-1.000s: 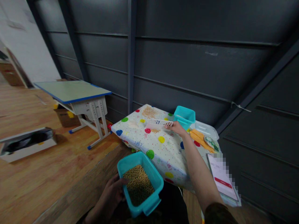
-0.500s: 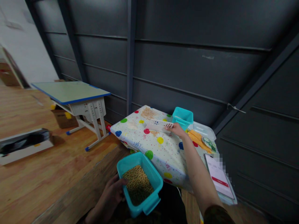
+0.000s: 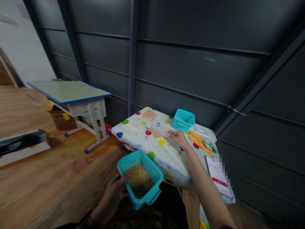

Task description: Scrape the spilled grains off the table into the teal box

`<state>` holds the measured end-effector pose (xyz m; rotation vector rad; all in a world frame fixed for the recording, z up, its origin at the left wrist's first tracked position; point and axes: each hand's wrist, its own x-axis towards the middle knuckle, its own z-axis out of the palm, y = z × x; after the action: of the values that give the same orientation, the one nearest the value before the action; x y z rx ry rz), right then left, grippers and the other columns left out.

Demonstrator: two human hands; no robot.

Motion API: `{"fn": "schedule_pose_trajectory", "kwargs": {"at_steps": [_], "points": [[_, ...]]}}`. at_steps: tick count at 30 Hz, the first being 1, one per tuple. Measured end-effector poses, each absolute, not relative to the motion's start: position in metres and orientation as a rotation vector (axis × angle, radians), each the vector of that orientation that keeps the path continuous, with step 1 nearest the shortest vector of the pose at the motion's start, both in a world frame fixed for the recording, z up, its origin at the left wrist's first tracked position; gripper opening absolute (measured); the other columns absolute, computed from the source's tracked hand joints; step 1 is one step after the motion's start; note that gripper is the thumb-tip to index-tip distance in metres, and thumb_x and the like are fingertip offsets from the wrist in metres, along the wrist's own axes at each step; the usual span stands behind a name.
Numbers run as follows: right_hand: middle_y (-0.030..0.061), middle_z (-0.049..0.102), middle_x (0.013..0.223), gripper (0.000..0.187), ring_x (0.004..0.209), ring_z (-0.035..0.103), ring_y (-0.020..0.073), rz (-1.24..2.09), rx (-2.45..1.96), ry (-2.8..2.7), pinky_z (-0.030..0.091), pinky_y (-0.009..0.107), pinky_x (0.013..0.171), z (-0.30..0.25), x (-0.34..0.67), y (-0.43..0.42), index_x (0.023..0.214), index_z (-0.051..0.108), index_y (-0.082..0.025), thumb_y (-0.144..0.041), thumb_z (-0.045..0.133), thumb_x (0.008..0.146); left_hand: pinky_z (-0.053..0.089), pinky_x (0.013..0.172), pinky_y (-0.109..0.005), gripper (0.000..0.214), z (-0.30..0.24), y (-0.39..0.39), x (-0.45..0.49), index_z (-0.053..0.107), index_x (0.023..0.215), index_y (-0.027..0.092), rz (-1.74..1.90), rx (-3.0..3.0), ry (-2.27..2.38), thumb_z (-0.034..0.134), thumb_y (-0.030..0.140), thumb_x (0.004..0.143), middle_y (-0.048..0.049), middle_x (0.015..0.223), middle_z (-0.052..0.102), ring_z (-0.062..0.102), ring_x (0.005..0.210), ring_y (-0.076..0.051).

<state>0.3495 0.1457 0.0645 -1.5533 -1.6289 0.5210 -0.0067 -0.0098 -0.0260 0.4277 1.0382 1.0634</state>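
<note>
My left hand (image 3: 116, 190) grips the near-left side of a teal plastic container (image 3: 154, 187), its thumb over the rim. Yellow dried beans (image 3: 138, 179) lie in the bottom, and the container is held in front of the table's near edge. Out over the table, my right hand (image 3: 179, 139) is closed on the right end of a long white slotted plastic piece (image 3: 162, 129). The piece is low over the tablecloth (image 3: 133, 138); whether it touches the cloth I cannot tell. Beside it lie a small patch of grains (image 3: 156, 135) and a larger scatter of pale grains (image 3: 150, 115).
A second teal container (image 3: 183, 120) stands at the table's back edge, near a clear plastic lid (image 3: 203, 132). An orange cloth (image 3: 199, 141), a round green-and-white item (image 3: 209, 145) and a phone (image 3: 219, 178) lie on the right. Left stands a desk (image 3: 69, 92); behind is a dark panelled wall (image 3: 181, 63).
The white slotted piece has tilted a little, showing its slots more clearly, with my right hand still on it. The whole view has shifted slightly. My left hand keeps its hold on the container.
</note>
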Motion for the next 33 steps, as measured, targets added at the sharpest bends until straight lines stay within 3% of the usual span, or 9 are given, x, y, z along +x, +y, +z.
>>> {"fn": "schedule_pose_trajectory", "kwargs": {"at_steps": [6,9,13,17,22,33], "points": [[-0.0023,0.048,0.054,0.049,0.06,0.044,0.0165,0.416,-1.592,-1.571,0.036,0.028,0.055,0.058,0.349,0.139,0.057,0.051,-0.026,-0.066,0.072,0.077,0.046,0.047,-0.03,0.049,-0.011,-0.008,-0.001,0.072,0.084,0.021,1.066,0.416,1.082,0.096,0.024,0.041,0.0035,0.056,0.07,0.061,0.047,-0.018],[-0.0012,0.055,0.055,0.043,0.059,0.049,0.0178,0.396,-1.615,-1.616,0.039,0.029,0.057,0.062,0.344,0.133,0.059,0.055,-0.025,-0.058,0.071,0.08,0.047,0.046,-0.029,0.048,-0.014,-0.007,0.001,0.073,0.086,0.02,1.068,0.427,1.073,0.096,0.026,0.043,0.0033,0.056,0.071,0.061,0.046,-0.018],[0.006,0.074,0.069,0.028,0.068,0.065,0.0245,0.173,-1.741,-1.574,0.045,0.032,0.064,0.067,0.335,0.113,0.07,0.068,-0.023,-0.043,0.066,0.089,0.049,0.048,-0.029,0.048,-0.018,-0.008,0.003,0.074,0.09,0.02,1.08,0.447,1.047,0.096,0.026,0.048,0.0014,0.063,0.076,0.065,0.05,-0.018],[0.0163,0.083,0.088,0.031,0.078,0.075,0.0297,-0.108,-1.961,-1.503,0.047,0.033,0.07,0.065,0.325,0.079,0.089,0.08,-0.018,-0.041,0.062,0.099,0.049,0.048,-0.029,0.048,-0.018,-0.01,0.007,0.073,0.086,0.02,1.085,0.427,1.056,0.096,0.026,0.045,0.0009,0.062,0.075,0.064,0.049,-0.018],[0.0206,0.083,0.09,0.038,0.079,0.077,0.031,-0.232,-2.147,-1.468,0.044,0.034,0.068,0.057,0.312,0.04,0.098,0.083,-0.013,-0.041,0.058,0.105,0.048,0.047,-0.028,0.048,-0.014,-0.013,0.014,0.074,0.087,0.019,1.087,0.444,1.045,0.097,0.027,0.047,0.0004,0.062,0.074,0.063,0.048,-0.017],[0.0204,0.082,0.08,0.048,0.071,0.077,0.0324,-0.2,-2.056,-1.322,0.042,0.034,0.063,0.05,0.276,0.0,0.084,0.079,-0.018,-0.051,0.05,0.102,0.053,0.051,-0.027,0.044,-0.013,-0.01,0.018,0.073,0.091,0.019,1.118,0.492,1.017,0.095,0.026,0.053,0.0,0.066,0.079,0.067,0.053,-0.017]]}}
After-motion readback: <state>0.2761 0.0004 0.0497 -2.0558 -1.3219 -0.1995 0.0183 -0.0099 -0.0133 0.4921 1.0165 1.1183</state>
